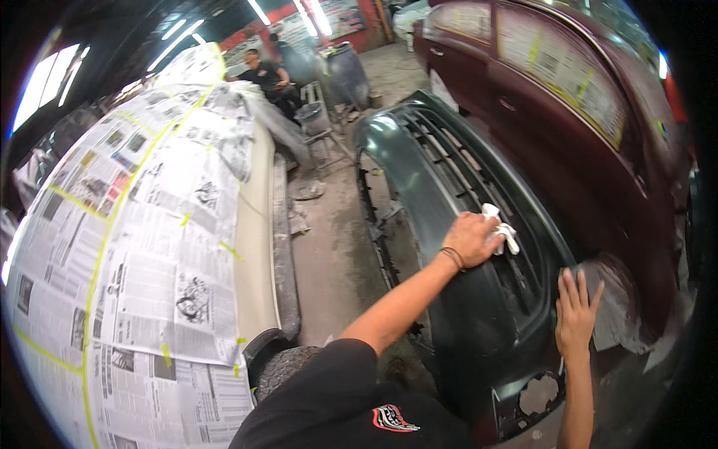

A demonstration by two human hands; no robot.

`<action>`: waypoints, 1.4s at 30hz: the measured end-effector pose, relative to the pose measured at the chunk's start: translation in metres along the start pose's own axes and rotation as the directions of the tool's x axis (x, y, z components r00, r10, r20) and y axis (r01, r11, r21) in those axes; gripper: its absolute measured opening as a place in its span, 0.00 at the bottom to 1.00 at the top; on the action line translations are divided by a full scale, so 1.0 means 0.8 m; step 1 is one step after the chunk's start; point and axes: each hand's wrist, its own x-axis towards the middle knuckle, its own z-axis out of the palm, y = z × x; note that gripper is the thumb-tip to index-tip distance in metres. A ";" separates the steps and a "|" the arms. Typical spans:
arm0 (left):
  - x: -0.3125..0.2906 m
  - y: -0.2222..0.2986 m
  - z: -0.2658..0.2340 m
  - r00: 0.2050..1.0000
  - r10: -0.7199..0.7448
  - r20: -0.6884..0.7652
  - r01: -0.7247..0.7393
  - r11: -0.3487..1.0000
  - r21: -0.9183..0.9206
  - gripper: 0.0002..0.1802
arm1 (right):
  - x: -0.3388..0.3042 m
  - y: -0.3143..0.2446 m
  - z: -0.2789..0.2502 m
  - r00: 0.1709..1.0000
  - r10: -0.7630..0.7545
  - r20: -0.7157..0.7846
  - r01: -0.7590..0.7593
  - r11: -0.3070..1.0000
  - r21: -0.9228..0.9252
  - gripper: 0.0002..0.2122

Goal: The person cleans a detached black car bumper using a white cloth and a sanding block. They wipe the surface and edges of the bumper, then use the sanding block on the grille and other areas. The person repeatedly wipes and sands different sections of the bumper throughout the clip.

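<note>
A dark green-black car bumper (430,191) with a slatted grille stretches away in front of me. My left hand (473,238) is closed round a crumpled white cloth (510,238) and presses it against the grille slats. Part of the cloth sticks out past the fingers, and the rest is hidden under the palm. My right hand (576,318) rests on the bumper's right edge with straight, spread fingers and nothing in it. Below that hand the bumper has a rounded opening near its end.
On the left stands a car covered with newspaper (149,262) and yellow tape. A maroon car (553,127) with papered windows is close on the right. Farther back, a person (265,78) sits near a blue drum (348,71) and a stand holding a bucket (310,116).
</note>
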 end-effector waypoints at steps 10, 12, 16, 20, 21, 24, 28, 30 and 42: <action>-0.005 -0.011 0.009 0.998 -0.058 -0.027 0.057 0.997 -0.058 0.14 | 0.096 -0.027 0.039 0.995 0.094 0.014 -0.095 0.988 0.119 0.24; 0.007 0.003 0.009 0.998 -0.052 -0.031 0.048 0.992 -0.112 0.14 | -0.020 0.017 0.038 0.951 0.307 -0.049 -0.290 0.932 0.216 0.23; -0.004 0.005 0.005 0.995 -0.071 -0.065 0.064 0.992 -0.111 0.13 | -0.209 0.043 0.096 0.688 0.726 0.002 -0.685 0.648 0.333 0.23; -0.011 -0.008 0.008 0.994 -0.074 -0.078 0.066 0.993 -0.094 0.13 | -0.047 -0.043 0.050 0.776 0.631 -0.021 -0.609 0.757 0.238 0.24; -0.010 -0.008 0.007 0.995 -0.074 -0.067 0.070 0.996 -0.064 0.14 | -0.001 -0.049 0.051 0.780 0.625 -0.026 -0.605 0.765 0.223 0.24; 0.007 -0.007 0.005 0.997 -0.080 0.003 0.079 0.993 0.084 0.20 | 0.037 -0.025 0.070 0.861 0.491 -0.135 -0.453 0.860 0.236 0.24; 0.004 -0.009 0.018 0.998 0.063 -0.017 -0.061 0.996 0.060 0.27 | -0.116 -0.046 0.036 0.635 0.764 0.114 -0.759 0.589 0.278 0.25; 0.003 -0.008 0.012 0.998 0.061 0.013 -0.061 0.998 0.032 0.25 | -0.230 -0.046 0.051 0.430 0.895 0.121 -0.874 0.379 0.305 0.25; 0.000 -0.019 -0.020 0.995 0.013 0.100 -0.022 0.996 0.092 0.25 | -0.032 -0.087 -0.010 0.566 0.822 -0.055 -0.771 0.552 0.318 0.24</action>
